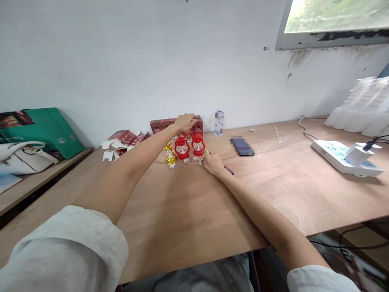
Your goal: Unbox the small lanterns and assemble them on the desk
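Note:
My left hand [185, 122] reaches over a row of red printed boxes [161, 125] against the wall, its fingers stretched across the tops near the right end. Before the boxes stand two red toy lanterns with clear globes, a middle one [182, 148] and a right one [198, 147], with a gold lantern [170, 153] at their left. My right hand [213, 163] rests on the table, its index finger extended at the right lantern's side; its other fingers are partly hidden. Small clear pieces with white tags [186, 162] lie at the lanterns' feet.
Opened red and white cartons [117, 145] lie left. A water bottle [219, 121], a phone [242, 146] and a dark pen [229, 170] are right of the lanterns. Farther right is a power strip [346, 157] with a cable. A green bag [57, 132] and white handbag [26, 158] sit far left.

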`<state>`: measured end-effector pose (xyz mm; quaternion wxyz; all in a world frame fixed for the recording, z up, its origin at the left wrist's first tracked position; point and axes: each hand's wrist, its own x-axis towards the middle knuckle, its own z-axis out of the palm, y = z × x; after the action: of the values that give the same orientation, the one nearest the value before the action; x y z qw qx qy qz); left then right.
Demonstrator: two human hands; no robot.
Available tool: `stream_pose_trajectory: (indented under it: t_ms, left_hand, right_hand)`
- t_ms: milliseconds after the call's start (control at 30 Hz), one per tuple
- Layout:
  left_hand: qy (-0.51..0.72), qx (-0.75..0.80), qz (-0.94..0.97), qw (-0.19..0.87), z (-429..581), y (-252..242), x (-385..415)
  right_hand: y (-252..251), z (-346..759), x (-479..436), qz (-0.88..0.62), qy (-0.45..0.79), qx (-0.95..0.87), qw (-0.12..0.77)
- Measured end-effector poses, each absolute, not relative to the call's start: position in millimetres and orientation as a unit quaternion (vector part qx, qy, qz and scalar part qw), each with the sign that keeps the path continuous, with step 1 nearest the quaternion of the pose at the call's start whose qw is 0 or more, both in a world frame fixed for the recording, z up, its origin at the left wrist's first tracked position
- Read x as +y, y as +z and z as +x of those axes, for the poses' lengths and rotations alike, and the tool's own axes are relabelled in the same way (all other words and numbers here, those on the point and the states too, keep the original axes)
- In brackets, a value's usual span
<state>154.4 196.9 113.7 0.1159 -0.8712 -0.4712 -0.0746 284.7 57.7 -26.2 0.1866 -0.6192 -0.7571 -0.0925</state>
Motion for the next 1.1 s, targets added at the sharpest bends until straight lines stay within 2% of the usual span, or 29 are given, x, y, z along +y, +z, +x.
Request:
stream_pose_trajectory:
  t_ms: [300, 767, 1000, 1100]
  left_hand:
    - [-0.026, -0.538, -0.835, 0.114, 123, 97, 231]
    - [-0.037, -0.523, -0.831, 0.187, 149, 98, 217]
    - [-0.015, -0.545, -0.815, 0.198, 149, 109, 211]
    - [-0.095, -0.523, -0.817, 0.224, 141, 123, 198]
  right_hand:
    - [-27, 284, 59, -0.611, -0.104, -0.762, 0.187]
    - [-28, 284, 59, -0.597, -0.107, -0.772, 0.192]
    - [-26, 284, 56, -0.586, -0.115, -0.769, 0.227]
    - [-29, 283, 57, -0.572, -0.12, -0.759, 0.286]
